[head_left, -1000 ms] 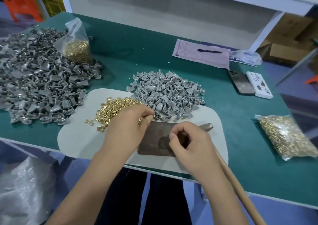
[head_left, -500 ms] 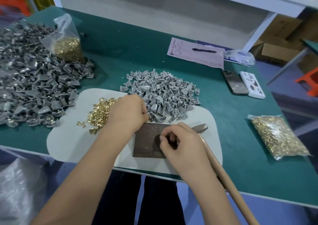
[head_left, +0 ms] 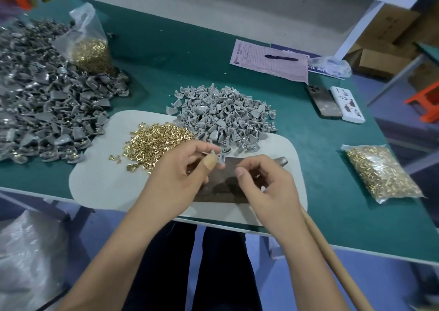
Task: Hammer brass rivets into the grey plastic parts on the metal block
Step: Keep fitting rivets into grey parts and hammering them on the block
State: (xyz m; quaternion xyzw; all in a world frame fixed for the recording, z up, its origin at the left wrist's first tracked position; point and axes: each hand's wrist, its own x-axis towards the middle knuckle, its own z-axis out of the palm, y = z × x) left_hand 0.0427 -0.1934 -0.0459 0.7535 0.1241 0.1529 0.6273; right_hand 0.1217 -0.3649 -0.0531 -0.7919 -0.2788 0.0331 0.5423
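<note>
Around the work, seen from the head camera, the green worktop point(head_left: 166, 46) carries a big heap of grey pieces point(head_left: 45, 111) at its left edge with a clear bag of rivets point(head_left: 91, 51) leaning on it. A second bag of rivets point(head_left: 380, 172) lies near the right edge. Toward the far right corner sit a printed form point(head_left: 268, 61) with a black pen point(head_left: 281, 57) on it, a phone point(head_left: 323, 100) and a white box point(head_left: 346, 103); the writing on them is too small to read.

A pale mat point(head_left: 99, 180) lies at the near edge. On it are loose brass rivets point(head_left: 156, 142), part of a smaller pile of grey plastic parts point(head_left: 223, 115) and the dark metal block point(head_left: 221, 187), half hidden by both hands.

Over the block's far-left corner the left hand point(head_left: 183, 170) pinches a single grey part point(head_left: 219, 157) between a bandaged thumb and fingertips. Just beside it the right hand point(head_left: 266, 187) has its fingers curled close together, thumb and forefinger meeting; whether they hold a rivet I cannot tell. A wooden handle point(head_left: 332, 260) runs under the right wrist past the near edge.
</note>
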